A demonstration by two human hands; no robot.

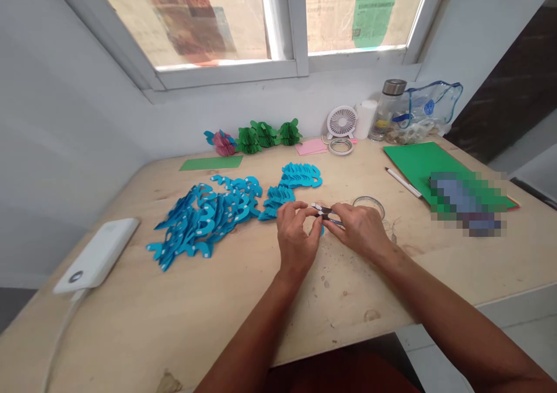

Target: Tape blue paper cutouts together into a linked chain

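In the head view my left hand (296, 230) and my right hand (361, 227) meet above the middle of the table. My right hand is closed on what look like small scissors (325, 213), with dark blades and a grey-blue handle. Small white bits lie along the blades. The fingers of my left hand pinch at the blade end; what they hold is too small to make out. Just below the fingertips a piece of blue paper (321, 231) shows in part. Left of my hands lie folded blue paper strips (278, 198) and a larger heap of blue paper cutouts (213, 213) with white patches.
A tape roll (369, 200) lies behind my right hand. Green sheets (429, 161), a white pen (402, 182) and a blurred-out object are at the right. Along the wall stand paper ornaments (263, 136), a small fan (342, 122) and a bottle (389, 110). A white power bank (100, 253) lies left.
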